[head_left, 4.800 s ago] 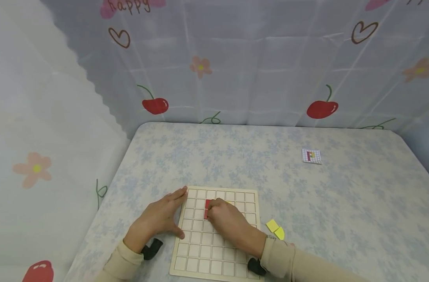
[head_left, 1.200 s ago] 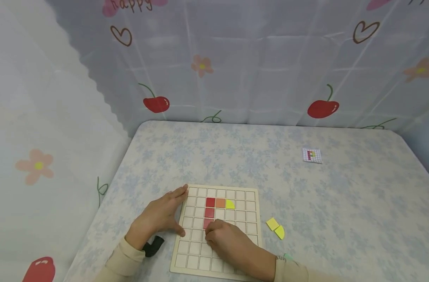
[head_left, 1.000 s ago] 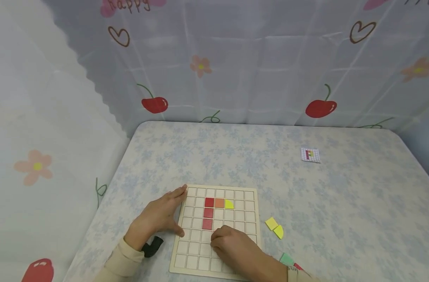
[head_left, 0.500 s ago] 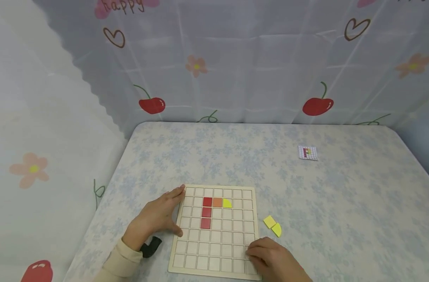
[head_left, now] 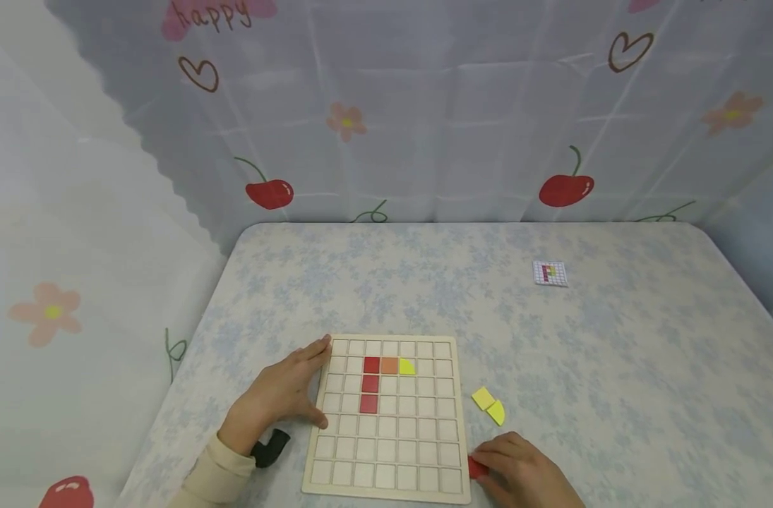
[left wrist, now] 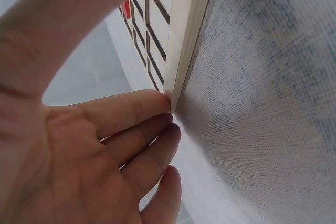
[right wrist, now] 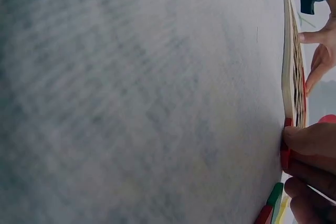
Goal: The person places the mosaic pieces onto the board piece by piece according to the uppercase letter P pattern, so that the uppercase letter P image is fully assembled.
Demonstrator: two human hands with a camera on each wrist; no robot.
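Nearest, pinching a red tile (head_left: 477, 468) between thumb and fingers of the right hand (head_left: 529, 471), fingertips drawn close with the tile between. Just beside the right edge of the cream board (head_left: 386, 449) with it, close to the near corner; cannot tell whether touching. By the same hand in the right wrist view, a green piece (right wrist: 274, 195) next to a second red piece (right wrist: 264, 215), both only partly in sight.

Across on the other side, a pale sleeve (head_left: 213, 473) and a curved black band (head_left: 270, 449) by the left wrist. A little farther, resting the left hand (head_left: 278, 395) against the board's left edge, thumb spread wide from nearly straight fingers; touching only, with hold of nothing.

Off the board to the right, on the table (head_left: 284, 282), a loose yellow quarter-round (head_left: 497, 412) and, just behind, a yellow square (head_left: 483, 398). On the board, three red squares (head_left: 370, 384) in a line running away, in the third column from the left; beside the farthest, an orange square (head_left: 390, 365), then another yellow quarter-round (head_left: 407, 367).

Well beyond, toward the back right, a small grid card (head_left: 550, 273) showing coloured squares. Behind the table's far edge, a pale patterned curtain (head_left: 437, 127).
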